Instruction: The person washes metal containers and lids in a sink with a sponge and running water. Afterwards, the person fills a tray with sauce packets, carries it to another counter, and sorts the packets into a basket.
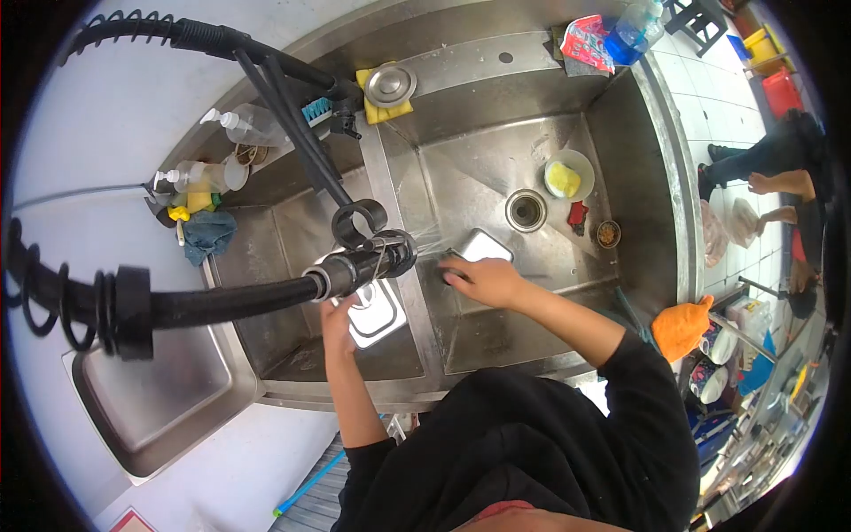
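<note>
Over the left basin, my left hand (337, 321) is at the edge of a shiny metal lid (377, 315), its fingers partly hidden behind the black spray nozzle (363, 266). Water sprays from the nozzle toward the right basin. My right hand (486, 282) is in the right basin, fingers bent round something dark that I cannot make out. Just beyond it lies a second metal piece (487, 247), bright with glare and partly covered by the hand.
The right basin (479, 168) holds a white bowl (581, 170) with a yellow sponge, a red scrap (577, 217) and a small strainer (608, 234) near the drain. Bottles (253, 124) line the back left. An orange cloth (681, 329) hangs at right; another person (780, 182) stands beyond.
</note>
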Demonstrator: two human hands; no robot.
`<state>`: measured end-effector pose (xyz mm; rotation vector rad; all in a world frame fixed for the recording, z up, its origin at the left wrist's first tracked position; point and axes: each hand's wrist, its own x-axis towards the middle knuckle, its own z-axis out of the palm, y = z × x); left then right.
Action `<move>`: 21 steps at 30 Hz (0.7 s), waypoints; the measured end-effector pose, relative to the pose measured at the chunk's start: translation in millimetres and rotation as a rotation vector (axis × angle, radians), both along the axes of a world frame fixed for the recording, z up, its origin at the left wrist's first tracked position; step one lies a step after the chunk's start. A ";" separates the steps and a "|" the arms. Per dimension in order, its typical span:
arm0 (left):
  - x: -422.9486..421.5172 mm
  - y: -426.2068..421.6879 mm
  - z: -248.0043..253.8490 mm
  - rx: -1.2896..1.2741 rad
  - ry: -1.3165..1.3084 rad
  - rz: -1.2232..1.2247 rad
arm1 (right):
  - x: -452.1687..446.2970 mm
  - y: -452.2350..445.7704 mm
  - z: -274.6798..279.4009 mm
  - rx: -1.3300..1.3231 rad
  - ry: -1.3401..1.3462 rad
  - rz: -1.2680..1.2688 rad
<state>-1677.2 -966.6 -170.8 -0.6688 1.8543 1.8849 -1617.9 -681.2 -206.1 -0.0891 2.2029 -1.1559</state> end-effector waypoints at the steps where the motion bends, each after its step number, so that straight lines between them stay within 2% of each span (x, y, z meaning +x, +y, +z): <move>1: -2.6 10.6 12.2 -0.064 0.128 0.000 | -11.2 -7.1 6.6 -0.175 0.122 -0.113; 2: -5.0 19.2 17.9 -0.132 0.261 0.004 | -23.0 -16.6 3.5 -0.176 0.135 -0.107; 4: -9.2 40.1 19.2 -0.237 0.489 -0.039 | -44.8 -37.2 -1.5 -0.989 -0.231 -0.463; 5: -11.9 46.6 15.2 -0.515 0.585 -0.094 | -49.7 -41.3 3.0 -1.227 -0.432 -0.678; 6: -12.6 54.6 11.6 -0.433 0.567 -0.084 | -56.6 -39.8 6.5 -1.331 -0.477 -0.751; 7: -13.5 62.6 7.6 -0.352 0.547 -0.071 | -61.4 -33.2 17.1 -1.281 -0.439 -0.694; 8: -14.0 58.0 -10.2 -0.204 0.337 -0.100 | -64.9 -27.0 26.6 -1.227 -0.401 -0.639; 9: -14.1 69.5 -12.4 -0.135 0.355 -0.087 | -67.2 -28.5 29.4 -1.223 -0.388 -0.633; 10: -11.9 87.7 -10.3 -0.068 0.368 -0.074 | -65.5 -34.2 32.6 -0.895 0.003 -0.582; 11: -9.2 101.3 -5.0 0.113 0.250 -0.012 | -61.0 -38.1 35.1 -0.549 0.372 -0.511; 12: -6.9 112.0 -4.5 0.120 0.255 -0.011 | -52.4 -39.5 37.2 -0.544 0.378 -0.508; 14: -6.7 128.1 -4.4 0.588 0.154 0.145 | -32.6 -43.7 41.6 -0.061 0.571 -0.294; 15: -7.9 128.9 -22.0 0.425 0.123 0.091 | -25.1 -48.0 39.3 -0.110 0.647 -0.337; 19: -5.9 131.4 -47.2 0.244 0.201 0.151 | -2.3 -24.3 47.1 -0.238 0.851 -0.386; 21: -9.6 129.2 -43.6 0.198 0.175 0.157 | 13.9 -2.6 3.8 -0.242 0.763 -0.702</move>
